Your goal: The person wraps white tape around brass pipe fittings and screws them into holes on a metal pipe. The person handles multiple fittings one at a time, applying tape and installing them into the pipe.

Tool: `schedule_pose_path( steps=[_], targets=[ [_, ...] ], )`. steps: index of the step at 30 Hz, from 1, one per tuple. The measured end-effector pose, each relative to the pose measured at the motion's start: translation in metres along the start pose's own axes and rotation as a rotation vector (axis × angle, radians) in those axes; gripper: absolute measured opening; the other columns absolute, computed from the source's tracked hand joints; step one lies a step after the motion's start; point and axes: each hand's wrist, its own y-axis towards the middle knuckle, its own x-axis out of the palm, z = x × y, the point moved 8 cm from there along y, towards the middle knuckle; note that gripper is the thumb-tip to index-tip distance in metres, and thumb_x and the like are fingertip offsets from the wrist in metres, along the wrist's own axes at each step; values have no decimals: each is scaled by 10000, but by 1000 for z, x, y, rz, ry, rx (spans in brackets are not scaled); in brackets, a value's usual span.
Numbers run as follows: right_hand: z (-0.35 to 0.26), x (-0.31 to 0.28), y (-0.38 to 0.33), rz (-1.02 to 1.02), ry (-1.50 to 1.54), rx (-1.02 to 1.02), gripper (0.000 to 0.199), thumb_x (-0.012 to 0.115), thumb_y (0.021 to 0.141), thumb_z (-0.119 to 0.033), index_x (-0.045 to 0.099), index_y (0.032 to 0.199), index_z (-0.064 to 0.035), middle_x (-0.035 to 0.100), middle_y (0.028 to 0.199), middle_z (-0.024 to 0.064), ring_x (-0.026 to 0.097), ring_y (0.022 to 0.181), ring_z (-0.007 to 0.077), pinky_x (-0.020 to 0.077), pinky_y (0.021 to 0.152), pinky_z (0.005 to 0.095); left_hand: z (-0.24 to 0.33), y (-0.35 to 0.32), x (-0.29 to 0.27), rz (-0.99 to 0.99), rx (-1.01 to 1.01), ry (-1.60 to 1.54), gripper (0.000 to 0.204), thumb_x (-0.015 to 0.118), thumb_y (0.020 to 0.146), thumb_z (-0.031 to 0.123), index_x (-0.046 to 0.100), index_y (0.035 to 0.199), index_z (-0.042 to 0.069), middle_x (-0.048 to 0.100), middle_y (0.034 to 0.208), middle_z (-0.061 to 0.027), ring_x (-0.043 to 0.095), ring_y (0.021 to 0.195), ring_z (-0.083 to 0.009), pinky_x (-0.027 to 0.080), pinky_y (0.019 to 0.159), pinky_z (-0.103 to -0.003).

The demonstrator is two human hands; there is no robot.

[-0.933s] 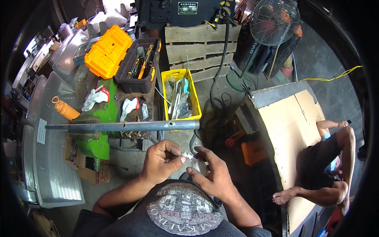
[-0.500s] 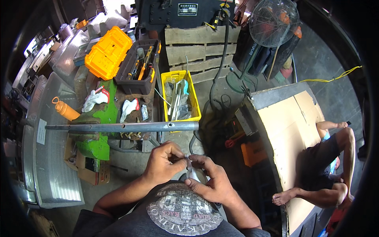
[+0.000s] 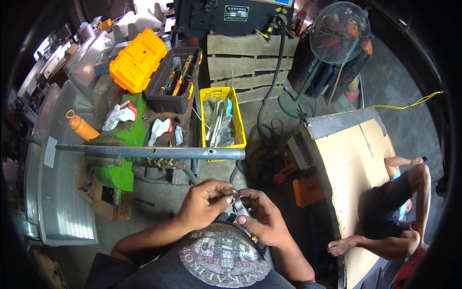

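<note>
In front of my chest, my left hand (image 3: 203, 203) pinches a small brass-coloured fitting (image 3: 235, 192) between thumb and fingers. My right hand (image 3: 264, 217) is closed around a roll of white tape (image 3: 240, 208), its fingertips close to the fitting. Part of the roll is hidden by the fingers. Beyond my hands a long grey metal pipe (image 3: 178, 152) with holes along it lies across the workbench, its threaded end pointing right. Several small brass fittings (image 3: 163, 163) lie on the bench beside the pipe.
White gloves with red cuffs (image 3: 118, 118) and an orange bottle (image 3: 82, 126) are on the left. Behind stand an open toolbox (image 3: 166, 103) and a yellow crate (image 3: 243, 130). At right, a person (image 3: 390, 202) lies on a cardboard-covered platform (image 3: 344, 149). A fan (image 3: 339, 33) stands behind.
The view has shifted slightly. My hands stay close together, with the right hand and the tape roll turned a little, showing more of the roll and the fitting.
</note>
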Motion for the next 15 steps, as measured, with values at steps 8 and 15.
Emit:
schedule_pose_path(
  steps=[8, 15],
  targets=[
    [8, -5, -3, 16, 149, 81, 516, 713, 940, -70, 469, 1387, 12, 605, 1256, 129, 564, 1188, 180, 505, 961, 332, 1, -2, 7, -25, 82, 105, 327, 652, 912, -105, 519, 1195, -9, 669, 1037, -78, 675, 946, -115, 549, 814, -259],
    [7, -6, -1, 22, 188, 60, 517, 714, 939, -72, 468, 1383, 24, 608, 1221, 111, 568, 1151, 165, 510, 946, 315, 5, -2, 7, 2, 147, 132, 314, 669, 897, -101, 536, 1168, -15, 673, 1032, -83, 675, 939, -114, 556, 803, -263]
  ],
)
